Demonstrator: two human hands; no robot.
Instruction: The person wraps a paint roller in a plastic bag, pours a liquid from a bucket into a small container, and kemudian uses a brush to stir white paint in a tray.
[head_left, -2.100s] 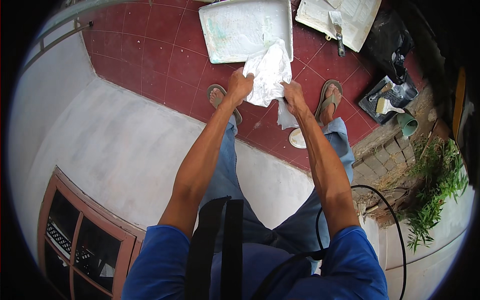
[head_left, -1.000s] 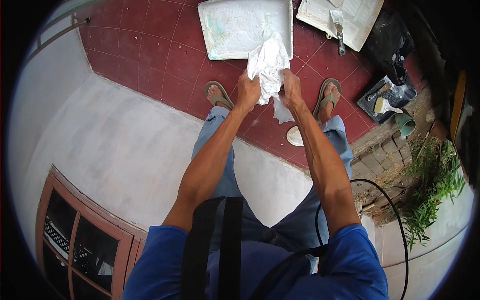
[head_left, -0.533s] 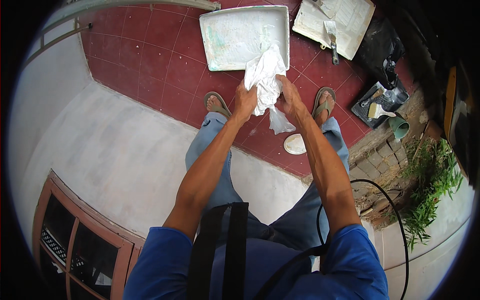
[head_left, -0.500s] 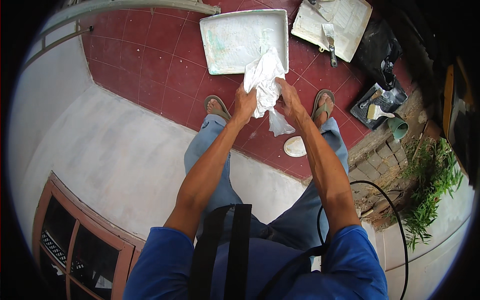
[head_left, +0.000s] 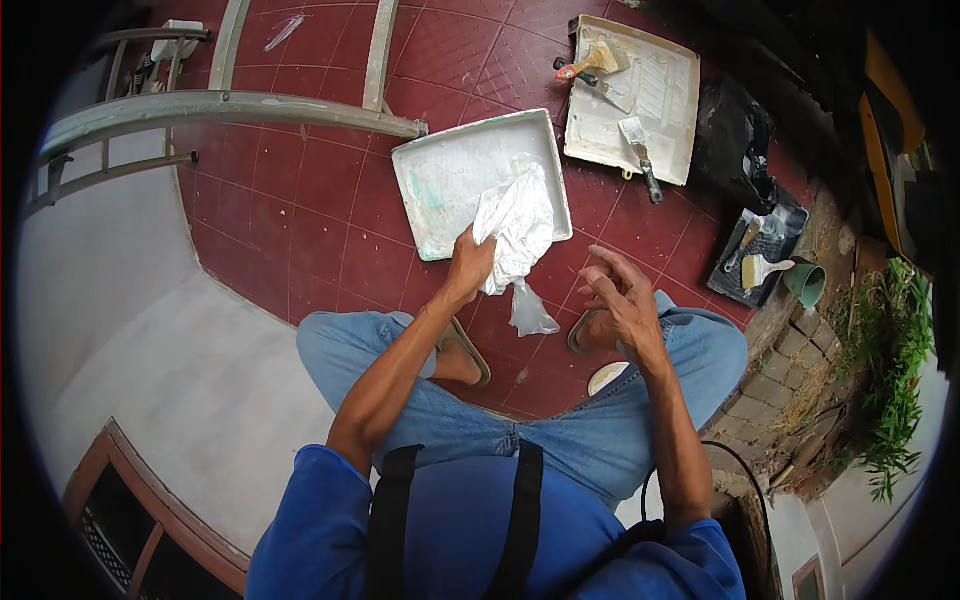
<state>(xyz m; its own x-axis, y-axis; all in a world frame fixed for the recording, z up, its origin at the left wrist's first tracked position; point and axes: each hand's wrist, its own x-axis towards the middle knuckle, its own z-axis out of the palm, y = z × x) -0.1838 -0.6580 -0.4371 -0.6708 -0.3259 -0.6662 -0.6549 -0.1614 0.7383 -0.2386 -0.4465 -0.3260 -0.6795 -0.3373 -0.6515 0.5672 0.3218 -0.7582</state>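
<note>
My left hand (head_left: pixel 470 266) grips the side of a crumpled white plastic bag (head_left: pixel 516 222), whose clear, twisted end hangs down toward my feet. The bag is over the near right part of a shallow white tray (head_left: pixel 420 165) smeared with white and some green; whether it rests on the tray I cannot tell. To the right, apart from the bag, my right hand (head_left: pixel 622 296) hovers with fingers parted and slightly curled, holding nothing. What the bag contains is hidden.
Right of the tray lies a cream paint tray (head_left: pixel 665 100) with a brush (head_left: pixel 595 62) and a scraper (head_left: pixel 643 160). Beyond are a black bag (head_left: pixel 733 145), a black tray (head_left: pixel 735 265) with a wide brush (head_left: pixel 762 270), and a green cup (head_left: pixel 804 283). A metal ladder (head_left: pixel 240 108) stands at upper left.
My right hand has let go of the bag and moved right. My body has lowered, knees bent and spread. The ladder and more red floor have come into view.
</note>
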